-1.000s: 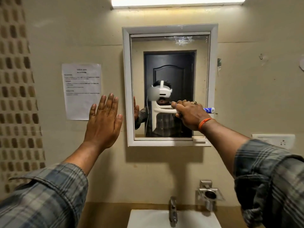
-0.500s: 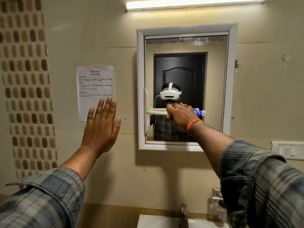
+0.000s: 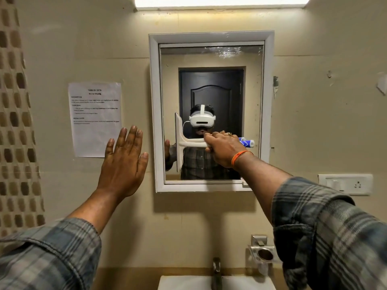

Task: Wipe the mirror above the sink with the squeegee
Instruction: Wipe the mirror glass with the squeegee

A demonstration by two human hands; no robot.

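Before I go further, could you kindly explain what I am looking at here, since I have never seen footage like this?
There is no machine: a person wears a camera on the head, so the single picture looks forward and down along both arms. In the mirror you can see that headset reflected. The right hand grips the handle of a squeegee, whose white blade stands upright against the lower left part of the glass. The left hand is open and holds nothing, raised flat in front of the wall beside a paper notice; I cannot tell if it touches the wall. Below are a tap and a white sink. A lamp glows above, and a wet patch shows near the mirror's top.
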